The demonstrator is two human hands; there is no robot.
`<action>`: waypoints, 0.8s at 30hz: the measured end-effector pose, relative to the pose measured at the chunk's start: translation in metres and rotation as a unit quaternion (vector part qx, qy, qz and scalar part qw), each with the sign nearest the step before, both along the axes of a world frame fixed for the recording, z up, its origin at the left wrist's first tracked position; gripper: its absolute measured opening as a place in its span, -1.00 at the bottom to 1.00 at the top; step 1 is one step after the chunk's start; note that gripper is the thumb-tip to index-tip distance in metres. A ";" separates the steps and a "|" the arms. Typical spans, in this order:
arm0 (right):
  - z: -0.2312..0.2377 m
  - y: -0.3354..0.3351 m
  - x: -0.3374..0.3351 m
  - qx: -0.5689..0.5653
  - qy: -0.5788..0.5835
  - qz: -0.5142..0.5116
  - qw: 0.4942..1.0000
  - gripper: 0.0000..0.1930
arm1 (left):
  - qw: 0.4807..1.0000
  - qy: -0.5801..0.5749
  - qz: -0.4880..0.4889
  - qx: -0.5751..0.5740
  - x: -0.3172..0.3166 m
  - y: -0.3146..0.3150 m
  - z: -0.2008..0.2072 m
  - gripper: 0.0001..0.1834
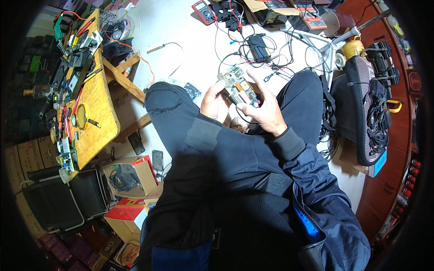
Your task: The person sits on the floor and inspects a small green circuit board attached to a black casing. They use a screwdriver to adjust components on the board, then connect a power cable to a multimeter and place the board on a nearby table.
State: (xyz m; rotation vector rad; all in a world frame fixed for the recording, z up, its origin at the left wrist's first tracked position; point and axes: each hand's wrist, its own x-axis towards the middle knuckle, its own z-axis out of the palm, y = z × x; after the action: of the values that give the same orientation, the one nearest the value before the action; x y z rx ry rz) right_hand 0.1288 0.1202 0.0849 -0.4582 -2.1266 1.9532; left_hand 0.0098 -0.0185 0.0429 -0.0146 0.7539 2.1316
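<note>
I sit with my knees up, dressed in dark blue. Both hands hold a small bare circuit board point(237, 84) with pale components, raised between my knees. My left hand point(213, 102) grips its near left edge with curled fingers. On the right side my right hand point(266, 108) clasps the board, thumb on its near end and fingers along its far edge. A thin dark wire hangs from the board toward my lap.
A yellow wooden table point(97, 106) at the left carries tools, parts and a round magnifier point(81, 116). On the white floor ahead lie a red multimeter point(204, 11), a black adapter point(258, 47) and tangled wires. Cardboard boxes point(129, 176) stand at lower left; a dark chair point(368, 108) stands at the right.
</note>
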 end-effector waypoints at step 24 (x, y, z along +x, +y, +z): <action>0.009 -0.012 -0.003 0.226 0.060 -0.009 0.972 -0.17 | 0.998 -0.021 -0.009 0.052 -0.001 -0.003 0.010 -0.42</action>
State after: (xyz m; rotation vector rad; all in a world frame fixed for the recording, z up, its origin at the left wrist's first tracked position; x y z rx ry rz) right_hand 0.1262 0.1087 0.0936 -0.2635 -2.3748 1.3774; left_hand 0.0089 -0.0213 0.0530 0.0040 0.6164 2.1439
